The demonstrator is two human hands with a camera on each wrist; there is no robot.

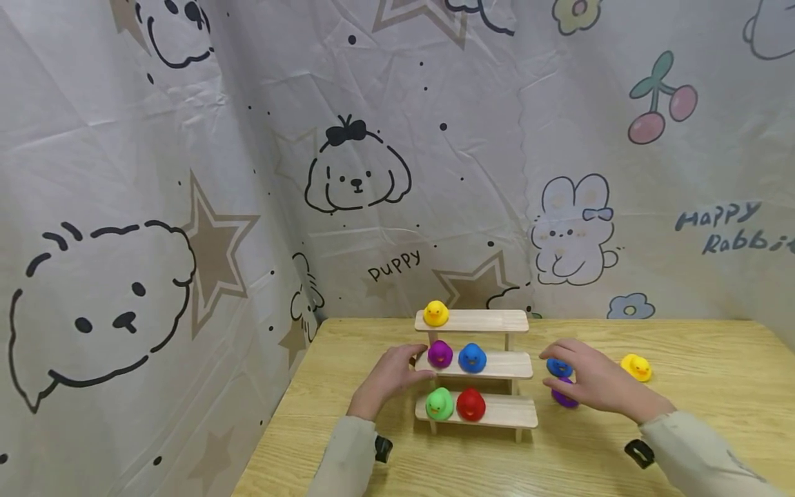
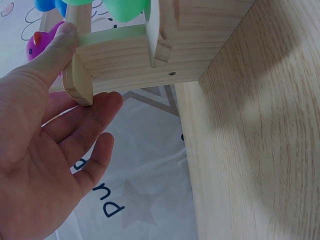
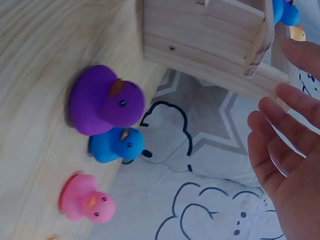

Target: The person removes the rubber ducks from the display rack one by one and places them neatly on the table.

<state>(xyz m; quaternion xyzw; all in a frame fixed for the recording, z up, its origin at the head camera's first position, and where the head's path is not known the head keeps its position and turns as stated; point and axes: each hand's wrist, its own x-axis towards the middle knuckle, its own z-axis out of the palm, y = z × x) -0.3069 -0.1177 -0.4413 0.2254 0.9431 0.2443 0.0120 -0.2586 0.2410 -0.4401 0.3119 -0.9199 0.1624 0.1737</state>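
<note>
A three-step wooden shelf stands on the table. My left hand holds the left end of its middle board, thumb on one side and fingers on the other, in the left wrist view. A purple duck and a blue duck sit on that board. The bottom board bears a green duck and a red duck; a yellow duck sits on top. Beyond the shelf's right end, my right hand holds nothing, its fingers relaxed and apart in the right wrist view.
Beside the shelf's right end, a larger purple duck, a blue duck and a pink duck stand on the table. A yellow duck lies farther right. A printed curtain hangs behind the table.
</note>
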